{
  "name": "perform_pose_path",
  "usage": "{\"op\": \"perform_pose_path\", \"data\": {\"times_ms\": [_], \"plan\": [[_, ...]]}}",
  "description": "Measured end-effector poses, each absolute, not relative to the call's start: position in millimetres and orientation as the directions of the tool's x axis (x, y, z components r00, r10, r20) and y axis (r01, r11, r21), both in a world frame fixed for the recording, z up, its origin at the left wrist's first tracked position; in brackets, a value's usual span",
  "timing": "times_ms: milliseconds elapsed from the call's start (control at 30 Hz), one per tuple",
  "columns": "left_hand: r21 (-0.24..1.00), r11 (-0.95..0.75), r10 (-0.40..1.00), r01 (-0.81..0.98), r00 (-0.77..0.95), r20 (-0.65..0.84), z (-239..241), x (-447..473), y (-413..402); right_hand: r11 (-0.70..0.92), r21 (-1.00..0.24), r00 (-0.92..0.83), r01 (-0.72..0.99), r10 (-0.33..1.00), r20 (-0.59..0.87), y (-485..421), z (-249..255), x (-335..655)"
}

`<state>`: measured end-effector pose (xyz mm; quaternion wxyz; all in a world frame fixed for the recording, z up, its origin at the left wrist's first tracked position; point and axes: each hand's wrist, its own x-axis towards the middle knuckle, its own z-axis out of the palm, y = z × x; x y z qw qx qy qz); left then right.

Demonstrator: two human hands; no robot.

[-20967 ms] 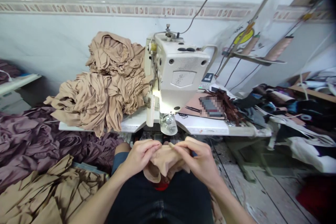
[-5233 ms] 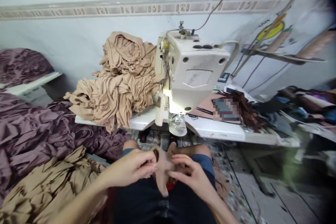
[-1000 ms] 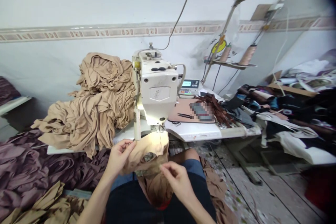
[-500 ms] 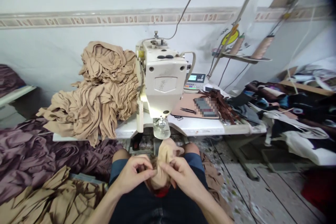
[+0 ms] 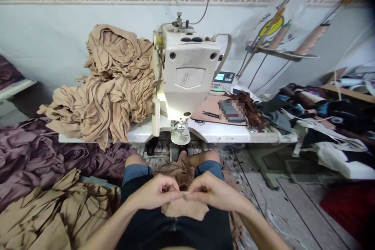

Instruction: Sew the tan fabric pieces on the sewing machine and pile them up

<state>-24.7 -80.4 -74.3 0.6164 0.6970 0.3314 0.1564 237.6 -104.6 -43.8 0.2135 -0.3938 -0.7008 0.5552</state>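
Observation:
My left hand and my right hand meet over my lap, fingers pinched together on a small tan fabric piece. The cloth hangs down between the hands onto my dark shorts. More tan cloth bunches between my knees, just below the white sewing machine. The machine's presser foot stands bare above my knees, lit by its lamp.
A heap of tan fabric lies on the table left of the machine. Purple fabric and more tan cloth pile at my left. Scissors, a control panel and thread cones sit at right.
The tan piece came away from the machine's foot and down to my lap. Both hands dropped lower and now pinch it flat at its top edge.

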Motion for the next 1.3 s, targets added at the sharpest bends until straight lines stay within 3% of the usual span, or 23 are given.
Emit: {"op": "perform_pose_path", "data": {"times_ms": [133,333,433,533,667,800,1000,1300], "plan": [[0.964,-0.042,0.797,0.263,0.591,-0.126,-65.8,-36.8,-68.1,-0.005,-0.968,-0.4,0.252,0.91,-0.109,-98.4,-52.7,235.5],[0.998,0.06,0.849,0.017,0.524,-0.06,-53.8,-42.6,-58.1,-0.022,-0.986,-0.196,0.165,0.979,-0.055,-89.8,-43.0,227.5],[0.988,-0.115,0.873,0.101,0.486,0.052,-44.5,-43.6,-52.4,0.009,-0.983,-0.14,0.183,0.99,-0.018,-90.2,-32.3,225.5],[0.899,-0.369,0.859,0.236,0.457,0.232,-36.1,-42.7,-47.2,0.143,-0.941,-0.086,0.307,0.989,0.122,-95.2,-23.4,222.2],[0.824,-0.477,0.828,0.305,0.47,0.305,-34.7,-41.6,-45.1,0.324,-0.832,-0.077,0.451,0.943,0.325,-100.5,-14.3,217.6],[0.755,-0.562,0.799,0.337,0.458,0.389,-38.8,-38.6,-46.0,0.369,-0.811,-0.045,0.454,0.919,0.393,-96.1,-7.3,216.2],[0.762,-0.547,0.812,0.346,0.439,0.384,-23.9,-26.0,-36.6,0.241,-0.925,0.069,0.295,0.96,0.272,-78.9,-8.5,219.8],[0.911,-0.214,0.966,0.353,0.216,0.143,-8.1,-9.0,-8.5,0.047,-0.996,0.164,-0.073,0.986,0.035,-47.1,-22.3,225.9]]}}
